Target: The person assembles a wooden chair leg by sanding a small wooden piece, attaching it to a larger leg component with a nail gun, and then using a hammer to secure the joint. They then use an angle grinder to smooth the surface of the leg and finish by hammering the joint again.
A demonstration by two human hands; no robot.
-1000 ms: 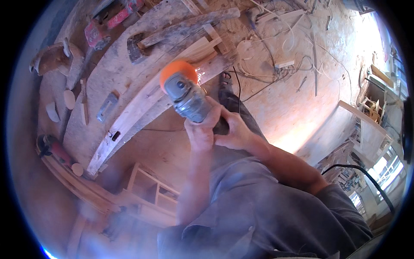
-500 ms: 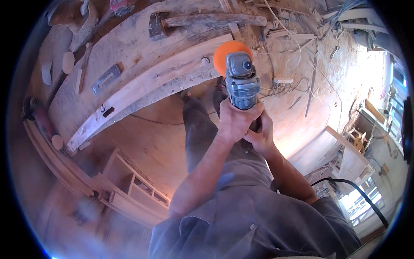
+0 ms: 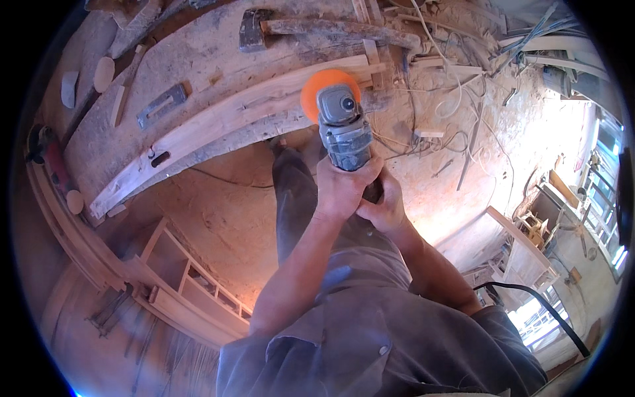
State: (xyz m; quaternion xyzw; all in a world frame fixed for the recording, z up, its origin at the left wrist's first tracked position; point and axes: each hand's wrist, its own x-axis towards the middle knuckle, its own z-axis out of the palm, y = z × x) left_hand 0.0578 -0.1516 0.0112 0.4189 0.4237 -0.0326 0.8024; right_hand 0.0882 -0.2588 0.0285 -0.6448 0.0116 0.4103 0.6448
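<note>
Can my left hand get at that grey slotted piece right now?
Probably not without letting go: your left hand is closed around the power tool, together with your right hand, and the curved beam lies between. Nothing appears to cover the grey slotted piece itself.

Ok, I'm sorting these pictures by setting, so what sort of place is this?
Most likely a woodworking shop: there's a hand-held power tool with an orange disc, a long slotted timber and an axe-like tool lying on the dusty workbench.
</note>
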